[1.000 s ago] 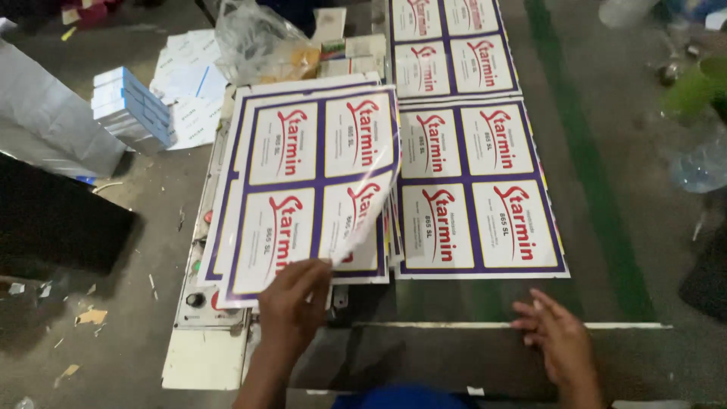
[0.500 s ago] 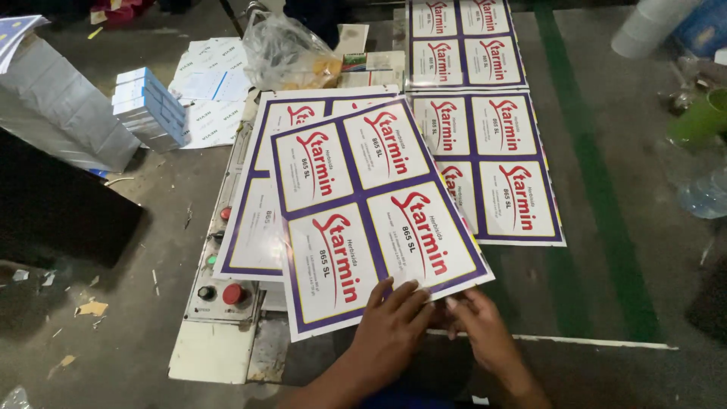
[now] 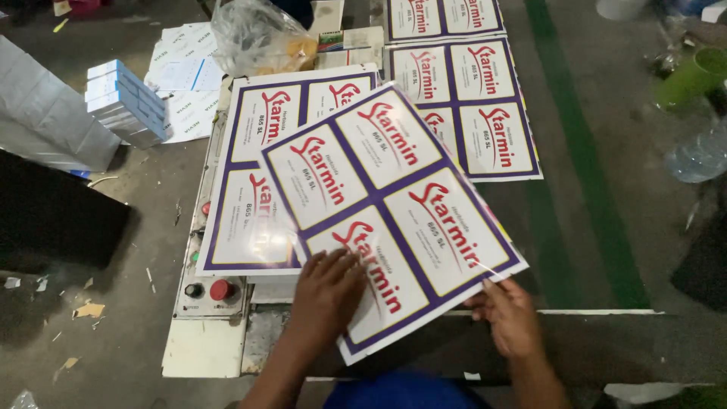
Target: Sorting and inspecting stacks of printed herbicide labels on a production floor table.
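A glossy printed sheet (image 3: 394,204) with a purple border and white label panels bearing red lettering lies turned at an angle in front of me. My left hand (image 3: 327,291) presses flat on its near corner, fingers spread. My right hand (image 3: 509,314) grips the sheet's near right edge. Under it rests a stack of the same sheets (image 3: 254,204) on a white machine top (image 3: 203,341). Another stack of sheets (image 3: 485,102) lies to the right, partly covered by the lifted sheet.
A red button (image 3: 220,289) and a black knob (image 3: 195,290) sit on the machine panel. Blue-white boxes (image 3: 125,102) and loose papers lie far left, a plastic bag (image 3: 257,34) at the back. A green cup (image 3: 693,76) and a clear bottle (image 3: 700,155) stand at right.
The top sheet came off the left stack, swung clockwise and slid toward me and rightward. My right hand left the table edge and took the sheet's near right edge.
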